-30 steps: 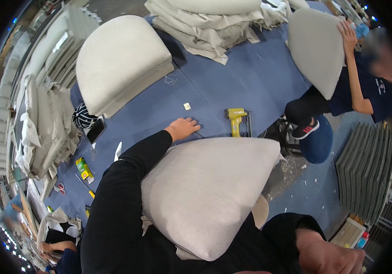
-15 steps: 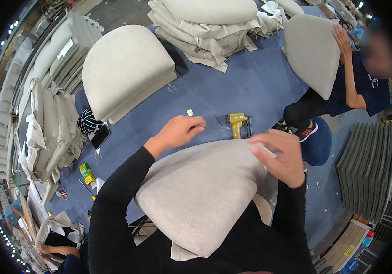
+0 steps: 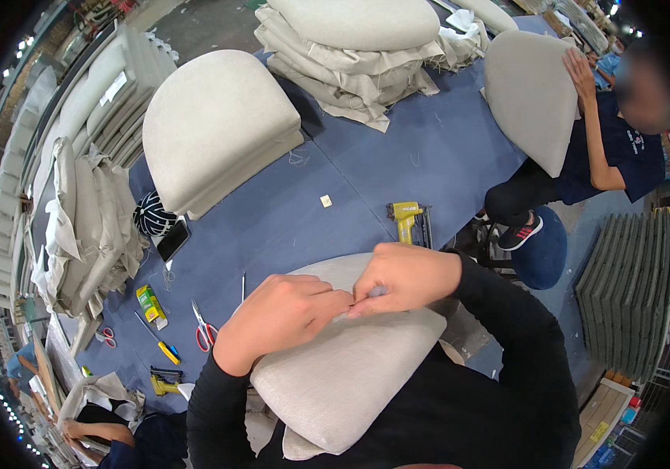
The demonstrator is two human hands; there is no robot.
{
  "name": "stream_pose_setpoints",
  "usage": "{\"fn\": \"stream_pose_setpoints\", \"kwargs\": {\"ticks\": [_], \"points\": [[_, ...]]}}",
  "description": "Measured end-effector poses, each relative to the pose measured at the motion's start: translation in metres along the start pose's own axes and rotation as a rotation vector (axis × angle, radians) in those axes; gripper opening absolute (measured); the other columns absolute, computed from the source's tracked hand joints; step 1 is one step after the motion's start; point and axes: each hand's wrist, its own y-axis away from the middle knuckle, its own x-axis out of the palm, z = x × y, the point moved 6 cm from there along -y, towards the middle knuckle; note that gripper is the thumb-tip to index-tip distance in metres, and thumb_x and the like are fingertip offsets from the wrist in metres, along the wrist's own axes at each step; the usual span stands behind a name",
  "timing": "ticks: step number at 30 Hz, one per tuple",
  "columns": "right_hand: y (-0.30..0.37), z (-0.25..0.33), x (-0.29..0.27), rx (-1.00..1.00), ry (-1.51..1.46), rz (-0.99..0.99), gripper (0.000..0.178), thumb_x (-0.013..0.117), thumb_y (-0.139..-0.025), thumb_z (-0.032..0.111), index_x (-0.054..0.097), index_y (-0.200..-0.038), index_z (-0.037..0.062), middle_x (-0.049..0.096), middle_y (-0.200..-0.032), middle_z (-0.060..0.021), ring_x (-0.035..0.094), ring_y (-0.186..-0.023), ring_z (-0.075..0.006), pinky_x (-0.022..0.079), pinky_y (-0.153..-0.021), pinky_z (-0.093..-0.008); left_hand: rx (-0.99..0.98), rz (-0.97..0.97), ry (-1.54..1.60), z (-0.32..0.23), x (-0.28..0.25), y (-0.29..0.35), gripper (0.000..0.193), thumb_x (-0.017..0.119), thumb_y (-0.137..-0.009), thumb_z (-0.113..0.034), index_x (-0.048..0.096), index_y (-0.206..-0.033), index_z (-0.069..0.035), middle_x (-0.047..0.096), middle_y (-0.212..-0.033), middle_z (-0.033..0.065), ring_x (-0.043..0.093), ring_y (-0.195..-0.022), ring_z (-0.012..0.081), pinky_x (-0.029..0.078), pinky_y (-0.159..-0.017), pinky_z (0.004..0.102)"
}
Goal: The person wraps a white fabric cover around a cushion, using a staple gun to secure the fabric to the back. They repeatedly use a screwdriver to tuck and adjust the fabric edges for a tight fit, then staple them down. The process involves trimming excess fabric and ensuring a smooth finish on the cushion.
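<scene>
A light beige upholstered seat cushion (image 3: 350, 375) lies across my lap against the table edge, its rounded end pointing away from me. Above its middle my two hands meet, fingertips touching. My left hand (image 3: 284, 316) is closed in a pinch. My right hand (image 3: 407, 277) is curled closed, with a small greyish bit showing by its thumb; what the fingers hold is too small to name. Just beyond the right hand lies a yellow-green staple gun (image 3: 407, 221) on the blue table (image 3: 350, 184). Red-handled scissors (image 3: 205, 332) rest left of my left forearm.
Finished-looking cushions (image 3: 221, 129) are stacked at far left, with fabric-covered pieces (image 3: 343, 70) beyond. A screwdriver (image 3: 161, 344), a second staple gun (image 3: 164, 381), a green-yellow box (image 3: 151, 305) and a phone (image 3: 173, 239) lie leftward. At right a co-worker (image 3: 616, 141) holds a cushion (image 3: 534, 94).
My right hand has swung left from the cushion's right edge to meet the left hand. My left hand has come nearer to me, over the cushion. The scissors and second staple gun are now uncovered.
</scene>
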Motion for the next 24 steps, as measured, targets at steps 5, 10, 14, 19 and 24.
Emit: {"fn": "stream_pose_setpoints", "kwargs": {"ticks": [5, 10, 14, 19, 24], "points": [[-0.050, -0.027, -0.030, -0.126, -0.067, 0.022, 0.032, 0.072, -0.100, 0.031, 0.080, -0.092, 0.0014, 0.076, -0.075, -0.0133, 0.071, -0.064, -0.0254, 0.054, -0.064, -0.0371, 0.034, -0.426, 0.118, 0.014, -0.033, 0.032, 0.043, 0.072, -0.095, -0.048, 0.080, -0.104, -0.007, 0.075, -0.084, 0.0119, 0.069, -0.073, 0.0309, 0.051, -0.067, 0.0406], [-0.104, -0.193, -0.075, 0.324, -0.079, -0.212, 0.030, 0.069, -0.101, 0.030, 0.083, -0.090, 0.0060, 0.079, -0.077, -0.0050, 0.073, -0.072, -0.0149, 0.056, -0.069, -0.0339, 0.216, -0.398, 0.616, -0.004, -0.037, 0.120, 0.098, 0.050, -0.089, -0.093, 0.082, -0.107, -0.003, 0.079, -0.109, 0.0190, 0.073, -0.092, 0.0322, 0.053, -0.079, 0.0456], [-0.092, -0.318, -0.066, 0.594, 0.030, -0.343, 0.030, 0.068, -0.101, 0.031, 0.082, -0.090, 0.0059, 0.077, -0.075, -0.0066, 0.072, -0.071, -0.0187, 0.055, -0.071, -0.0374, 0.011, -0.588, 0.299, -0.030, -0.026, 0.132, 0.093, 0.056, -0.083, -0.093, 0.082, -0.106, -0.007, 0.080, -0.110, 0.0141, 0.075, -0.097, 0.0316, 0.052, -0.089, 0.0474], [-0.072, -0.410, -0.030, 0.715, 0.041, -0.503, 0.030, 0.067, -0.101, 0.028, 0.080, -0.089, 0.0043, 0.071, -0.064, -0.0078, 0.069, -0.064, -0.0183, 0.054, -0.066, -0.0387, -0.005, -0.841, 0.194, 0.011, -0.018, 0.127, 0.098, 0.057, -0.074, -0.099, 0.082, -0.101, -0.009, 0.082, -0.100, 0.0111, 0.077, -0.097, 0.0306, 0.054, -0.092, 0.0457], [-0.093, -0.413, -0.018, 0.702, 0.052, -0.559, 0.028, 0.065, -0.098, 0.024, 0.080, -0.088, 0.0024, 0.069, -0.063, -0.0108, 0.068, -0.059, -0.0218, 0.054, -0.064, -0.0410, -0.012, -0.844, 0.203, 0.022, -0.030, 0.111, 0.100, 0.051, -0.075, -0.101, 0.083, -0.099, -0.010, 0.082, -0.098, 0.0106, 0.077, -0.092, 0.0294, 0.054, -0.088, 0.0442]]}}
